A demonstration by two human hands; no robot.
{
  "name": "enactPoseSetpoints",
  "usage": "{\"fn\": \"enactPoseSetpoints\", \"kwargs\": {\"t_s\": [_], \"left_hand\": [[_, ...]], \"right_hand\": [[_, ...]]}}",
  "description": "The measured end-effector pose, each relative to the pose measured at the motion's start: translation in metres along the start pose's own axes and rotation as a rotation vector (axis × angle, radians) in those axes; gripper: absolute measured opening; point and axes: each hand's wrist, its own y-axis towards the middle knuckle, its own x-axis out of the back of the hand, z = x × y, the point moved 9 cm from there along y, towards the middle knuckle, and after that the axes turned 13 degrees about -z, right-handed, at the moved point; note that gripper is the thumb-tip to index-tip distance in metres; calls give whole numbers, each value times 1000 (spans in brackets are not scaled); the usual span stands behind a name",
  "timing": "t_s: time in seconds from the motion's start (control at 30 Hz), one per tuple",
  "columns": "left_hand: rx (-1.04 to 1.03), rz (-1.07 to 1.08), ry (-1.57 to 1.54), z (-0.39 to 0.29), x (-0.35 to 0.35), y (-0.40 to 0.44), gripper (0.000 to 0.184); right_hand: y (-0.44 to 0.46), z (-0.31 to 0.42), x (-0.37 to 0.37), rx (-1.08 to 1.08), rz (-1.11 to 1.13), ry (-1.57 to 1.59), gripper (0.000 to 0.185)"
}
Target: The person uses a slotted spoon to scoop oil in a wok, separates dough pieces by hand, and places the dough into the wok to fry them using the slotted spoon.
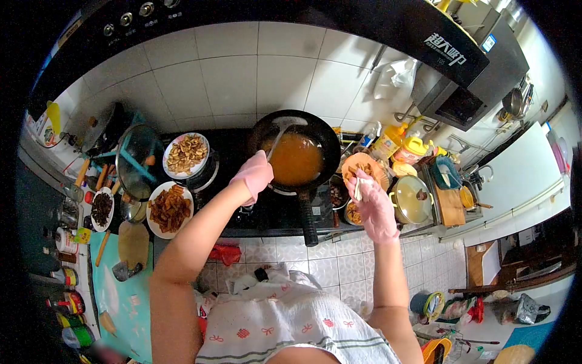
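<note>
A dark wok (332, 138) stands on the stove with brownish-orange liquid (297, 161) in it. My left hand (254, 175), in a pink glove, is closed around the handle of a spatula (290, 122), whose head rests near the wok's far wall. To the right of the wok, my right hand (377, 212), also in a pink glove, has its fingers over the near side of an orange bowl (381, 170) with brown food pieces. Something small and whitish shows between those fingers. Whether they grip the bowl's rim I cannot tell.
Left of the wok are a plate of sliced mushrooms (185, 156), a plate of reddish-brown strips (170, 210) and a glass lid (138, 159). A lidded pot (412, 200) and bottles (391, 139) stand right. The wok's handle (309, 221) sticks out toward me. A range hood (339, 21) hangs above.
</note>
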Motion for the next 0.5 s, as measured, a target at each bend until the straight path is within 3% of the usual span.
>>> {"fn": "enactPoseSetpoints", "kwargs": {"t_s": [0.1, 0.13, 0.27, 0.47, 0.5], "left_hand": [[107, 108, -486, 14, -13, -21, 24], [312, 213, -776, -3, -1, -51, 24], [502, 424, -1216, 10, -27, -69, 40], [664, 503, -1383, 13, -34, -103, 37], [704, 530, -1435, 13, -38, -106, 36]], "right_hand": [[21, 5, -19, -28, 78, -147, 43], [30, 5, -25, -30, 96, -171, 44], [78, -10, -39, -95, 203, -388, 41], [152, -46, -74, 43, 344, -783, 25], [164, -54, -80, 128, 344, -965, 25]]}}
